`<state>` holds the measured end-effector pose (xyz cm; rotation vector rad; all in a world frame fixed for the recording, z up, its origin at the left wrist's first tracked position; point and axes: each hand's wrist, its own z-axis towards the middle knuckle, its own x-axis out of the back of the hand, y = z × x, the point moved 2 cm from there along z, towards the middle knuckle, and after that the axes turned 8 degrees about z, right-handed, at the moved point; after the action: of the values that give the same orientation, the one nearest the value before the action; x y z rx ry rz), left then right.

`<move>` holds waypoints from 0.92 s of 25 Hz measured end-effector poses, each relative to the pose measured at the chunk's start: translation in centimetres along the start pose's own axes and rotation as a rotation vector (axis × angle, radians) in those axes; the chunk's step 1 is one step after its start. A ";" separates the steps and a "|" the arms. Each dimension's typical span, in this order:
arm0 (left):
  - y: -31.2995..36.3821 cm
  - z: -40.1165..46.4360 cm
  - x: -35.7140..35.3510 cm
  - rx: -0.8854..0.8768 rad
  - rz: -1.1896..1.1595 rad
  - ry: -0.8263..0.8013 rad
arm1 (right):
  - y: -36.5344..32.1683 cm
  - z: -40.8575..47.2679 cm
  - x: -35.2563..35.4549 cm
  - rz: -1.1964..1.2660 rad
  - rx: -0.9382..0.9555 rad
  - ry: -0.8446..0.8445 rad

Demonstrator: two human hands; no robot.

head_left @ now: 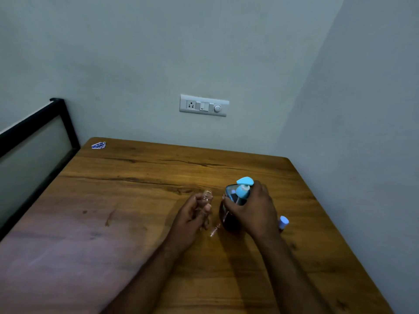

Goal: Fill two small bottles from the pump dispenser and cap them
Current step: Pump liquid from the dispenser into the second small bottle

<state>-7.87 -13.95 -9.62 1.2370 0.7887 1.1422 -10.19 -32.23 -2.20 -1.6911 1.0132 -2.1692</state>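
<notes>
A blue sticker (98, 145) lies at the wooden table's (113, 211) far corner below a wall switchboard (204, 105).

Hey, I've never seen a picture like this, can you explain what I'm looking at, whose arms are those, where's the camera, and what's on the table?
There is no machine here: this is a person working with two bare hands. The single picture comes from a wide-angle camera worn on their head, looking forward and down, so the arms reach in from the bottom edge. The left hand holds a small clear bottle, open at the top with no cap on. The right hand grips a dark pump dispenser with a light blue pump head. These are over a wooden table. Just right of the dispenser stands something with a pale blue cap, mostly hidden by the wrist. A blue sticker sits on the far left corner; a switch panel is on the wall.
</notes>
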 end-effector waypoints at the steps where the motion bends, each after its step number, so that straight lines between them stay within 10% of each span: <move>1: 0.1 -0.1 -0.3 -0.001 -0.019 -0.006 | 0.0 -0.4 0.1 0.037 -0.002 -0.078; 5: -0.1 0.1 0.0 -0.012 -0.095 0.027 | -0.9 -0.9 4.6 0.324 -0.095 -0.308; 10: 0.6 0.7 -1.5 0.164 -0.485 -0.024 | -2.1 3.6 6.4 0.476 -0.186 -0.125; 23: 0.4 0.8 -1.2 0.179 -0.756 -0.018 | -5.1 6.9 3.2 0.244 -0.470 -0.506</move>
<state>-7.53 -15.41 -9.18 0.9492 1.2271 0.4491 -3.63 -32.84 4.19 -2.0268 1.5396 -1.3113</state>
